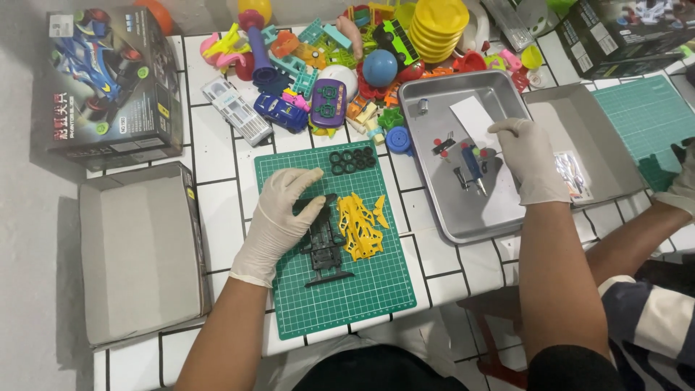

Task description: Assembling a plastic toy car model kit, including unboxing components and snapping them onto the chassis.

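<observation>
My left hand (279, 217), in a white glove, grips a black plastic model car chassis (323, 242) on the green cutting mat (362, 297). A yellow plastic parts frame (360, 226) lies right beside the chassis. Black tyre rings (352, 160) sit at the mat's far edge. My right hand (531, 159), also gloved, reaches into the metal tray (463, 217), fingers apart, just right of a small blue-handled screwdriver (473, 166) and small dark parts (443, 146). A white paper slip (470, 116) lies in the tray.
An open grey box lid (137, 253) sits at left, a printed model-car box (108, 80) behind it. A heap of colourful toys (340, 65) fills the far side. Another grey box tray (586, 137) holds a sticker sheet (573, 176). Another person's gloved hand (680, 188) is at right by a second mat (644, 116).
</observation>
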